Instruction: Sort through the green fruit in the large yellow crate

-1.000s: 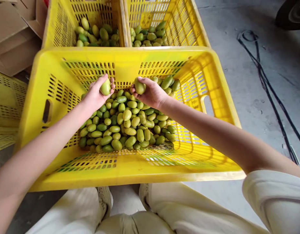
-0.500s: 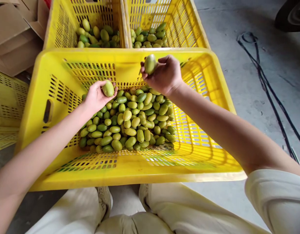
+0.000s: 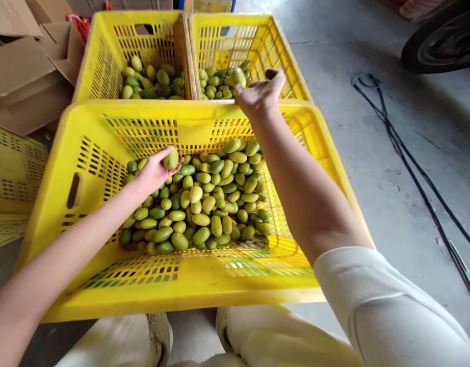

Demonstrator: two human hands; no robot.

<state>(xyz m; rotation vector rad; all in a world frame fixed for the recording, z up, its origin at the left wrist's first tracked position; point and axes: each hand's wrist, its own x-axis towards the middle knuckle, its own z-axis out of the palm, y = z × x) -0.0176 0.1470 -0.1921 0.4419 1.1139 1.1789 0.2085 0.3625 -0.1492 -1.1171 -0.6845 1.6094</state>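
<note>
My left hand is closed around a green oval fruit, holding it over the left part of the near yellow crate. Many green and yellowish oval fruits lie heaped on that crate's floor. My right hand reaches over the front wall of the back right crate, palm up, with fingers spread. Just beyond its fingertips is a pale green fruit, seemingly out of the grasp. More green fruits lie below it in that crate.
A back left yellow crate holds larger oval fruits. Cardboard boxes are piled at the far left, above another yellow crate. Black cables run across the concrete floor on the right, near a wheel.
My right hand has moved forward from above the near crate to the back right crate and opened, the fruit leaving it. My left hand still holds its fruit. The view has tilted up slightly.
</note>
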